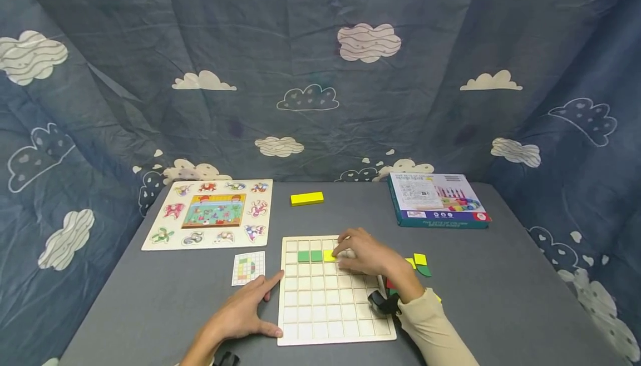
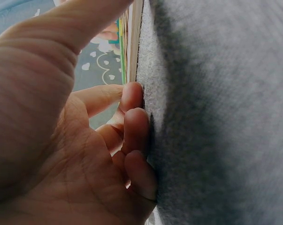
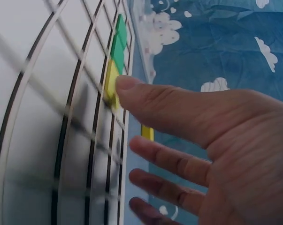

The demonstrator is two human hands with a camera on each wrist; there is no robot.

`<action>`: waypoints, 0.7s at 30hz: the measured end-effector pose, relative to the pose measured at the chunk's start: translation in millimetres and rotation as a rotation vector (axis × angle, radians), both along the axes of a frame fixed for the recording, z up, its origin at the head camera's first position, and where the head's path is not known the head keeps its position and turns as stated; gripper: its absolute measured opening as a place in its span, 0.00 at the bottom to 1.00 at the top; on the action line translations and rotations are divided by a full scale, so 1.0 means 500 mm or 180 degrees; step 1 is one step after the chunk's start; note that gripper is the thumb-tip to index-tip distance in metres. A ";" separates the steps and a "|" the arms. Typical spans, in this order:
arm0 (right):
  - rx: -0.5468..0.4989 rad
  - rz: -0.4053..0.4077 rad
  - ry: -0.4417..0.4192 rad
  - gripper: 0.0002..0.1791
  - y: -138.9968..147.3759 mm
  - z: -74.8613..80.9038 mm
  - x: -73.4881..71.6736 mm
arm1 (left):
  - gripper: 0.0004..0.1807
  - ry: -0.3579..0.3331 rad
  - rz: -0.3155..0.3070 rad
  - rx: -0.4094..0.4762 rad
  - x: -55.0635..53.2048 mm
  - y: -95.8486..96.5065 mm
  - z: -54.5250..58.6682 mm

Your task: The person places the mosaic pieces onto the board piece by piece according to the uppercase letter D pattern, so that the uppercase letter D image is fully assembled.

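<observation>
A pale wooden grid board (image 1: 319, 299) lies flat in front of me. In its second row from the top sit two green square tiles (image 1: 303, 256), with a yellow square tile (image 1: 328, 256) to their right. My right hand (image 1: 368, 253) reaches over the board. Its thumb (image 3: 146, 96) touches the yellow tile in the right wrist view, while the other fingers extend loosely; the index finger is mostly hidden. Along the board's left edge rests my left hand (image 1: 245, 310), thumb and index finger spread against it. A pattern card (image 1: 248, 268) lies beyond the left hand.
Several loose coloured tiles (image 1: 420, 259) lie right of the board, partly hidden by the right arm. Farther back are a sea-animal puzzle board (image 1: 167, 210), a yellow block (image 1: 307, 198) and a boxed set (image 1: 440, 199). A cloud-patterned curtain (image 1: 310, 127) hangs behind the table.
</observation>
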State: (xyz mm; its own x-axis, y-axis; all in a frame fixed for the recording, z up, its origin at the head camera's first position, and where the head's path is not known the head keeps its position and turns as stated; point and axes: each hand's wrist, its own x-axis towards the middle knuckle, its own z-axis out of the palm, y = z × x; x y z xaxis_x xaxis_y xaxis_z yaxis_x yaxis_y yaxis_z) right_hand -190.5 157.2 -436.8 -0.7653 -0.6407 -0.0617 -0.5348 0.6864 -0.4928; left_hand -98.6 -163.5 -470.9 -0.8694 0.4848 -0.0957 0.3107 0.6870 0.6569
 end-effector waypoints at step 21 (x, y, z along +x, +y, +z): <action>0.0227 -0.0480 -0.0014 0.20 0.137 0.024 0.046 | 0.64 -0.0013 0.0035 0.0008 -0.002 0.000 -0.007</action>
